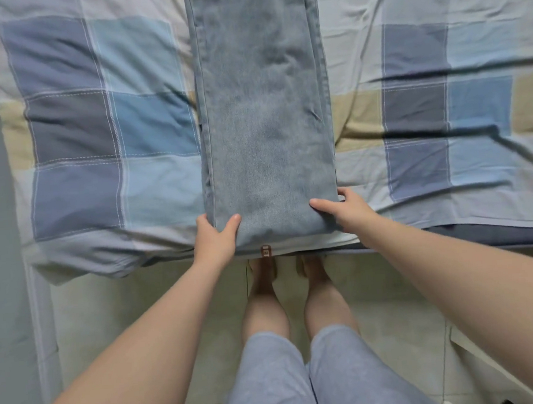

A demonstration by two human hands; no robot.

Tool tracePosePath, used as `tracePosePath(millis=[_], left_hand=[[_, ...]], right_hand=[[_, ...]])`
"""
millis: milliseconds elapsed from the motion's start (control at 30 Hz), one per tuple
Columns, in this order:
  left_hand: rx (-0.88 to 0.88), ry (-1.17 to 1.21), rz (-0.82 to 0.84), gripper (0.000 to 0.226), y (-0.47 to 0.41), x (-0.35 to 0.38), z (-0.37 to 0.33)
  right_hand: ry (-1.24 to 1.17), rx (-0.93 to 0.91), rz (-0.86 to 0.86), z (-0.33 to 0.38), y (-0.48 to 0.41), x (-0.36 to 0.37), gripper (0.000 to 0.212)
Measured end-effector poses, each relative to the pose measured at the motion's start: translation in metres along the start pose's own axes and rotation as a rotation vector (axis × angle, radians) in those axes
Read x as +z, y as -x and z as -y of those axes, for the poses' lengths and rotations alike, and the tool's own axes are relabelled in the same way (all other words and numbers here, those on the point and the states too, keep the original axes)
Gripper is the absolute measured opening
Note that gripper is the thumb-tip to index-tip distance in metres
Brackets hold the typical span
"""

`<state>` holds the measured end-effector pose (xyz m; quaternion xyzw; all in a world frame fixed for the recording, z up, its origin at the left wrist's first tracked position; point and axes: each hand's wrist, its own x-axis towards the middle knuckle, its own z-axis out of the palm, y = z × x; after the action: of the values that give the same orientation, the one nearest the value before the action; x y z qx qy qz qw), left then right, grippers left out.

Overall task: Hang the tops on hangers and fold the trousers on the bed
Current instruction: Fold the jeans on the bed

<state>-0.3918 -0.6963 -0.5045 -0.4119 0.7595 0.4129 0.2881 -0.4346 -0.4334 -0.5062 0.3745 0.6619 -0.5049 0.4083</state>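
Jeans (265, 122), folded lengthwise, flat on checked bedspread (108, 118). L hand (215, 241) & R hand (345, 211): each clamped on a near-end corner, thumb on top.

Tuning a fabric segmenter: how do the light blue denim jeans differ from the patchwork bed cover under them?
The light blue denim jeans are one plain colour; the patchwork bed cover has blue, grey and beige squares. The jeans lie smooth in a narrow folded strip; the cover spreads wide, creased. The left hand and right hand grip the jeans, not the cover. Both are bluish cloth.
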Motion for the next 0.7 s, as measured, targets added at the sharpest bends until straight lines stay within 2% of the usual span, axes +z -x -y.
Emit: tracePosePath(millis=[100,167,333,533,700], left_hand=[[-0.003,0.046,0.094,0.037,-0.001,-0.009,-0.005],[-0.033,0.076,0.143,0.03,0.004,-0.015,-0.012],[-0.034,0.098,0.186,0.026,0.03,-0.025,-0.025],[-0.038,0.068,0.233,0.021,0.081,-0.04,-0.02],[-0.124,0.062,0.276,0.018,0.133,-0.053,-0.003]], right_hand=[[-0.06,0.095,0.062,-0.001,0.004,-0.006,0.058],[-0.114,0.094,0.035,-0.005,0.009,-0.007,0.05],[-0.281,0.118,-0.02,-0.01,0.037,-0.005,0.037],[-0.272,0.155,-0.048,-0.017,0.087,-0.013,0.035],[-0.271,0.23,-0.039,-0.033,0.14,-0.019,0.023]])
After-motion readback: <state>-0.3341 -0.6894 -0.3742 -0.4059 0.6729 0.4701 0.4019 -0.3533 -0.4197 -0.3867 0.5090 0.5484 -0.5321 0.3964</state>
